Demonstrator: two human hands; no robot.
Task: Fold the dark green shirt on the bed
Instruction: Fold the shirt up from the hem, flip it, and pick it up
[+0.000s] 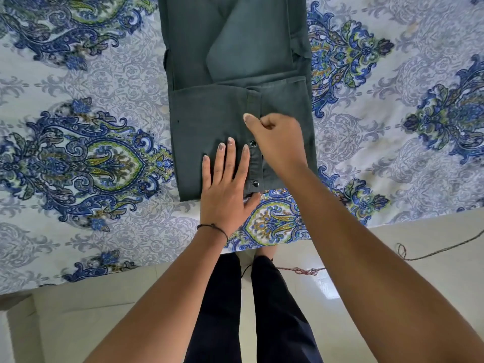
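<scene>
1. Tiled floor [353, 260] at 6 o'clock, with a cord [303, 271] lying on it.
2. Left hand [225, 189]: fingers straight, pressed flat on the near edge of the dark green shirt [204, 116].
3. Right hand [277, 142] at 1 o'clock of the left: fingers curled over the snap placket [253, 144]; cannot tell if pinching cloth.
4. Shirt lies part-folded, centre to 12 o'clock, on the paisley-sheeted bed [91, 163].

The bed [392, 166], spread with pale blue-and-green paisley cloth, fills the far side. Near lies a glossy cream floor [366, 297] with a knotted cord [305, 271] on it.
</scene>
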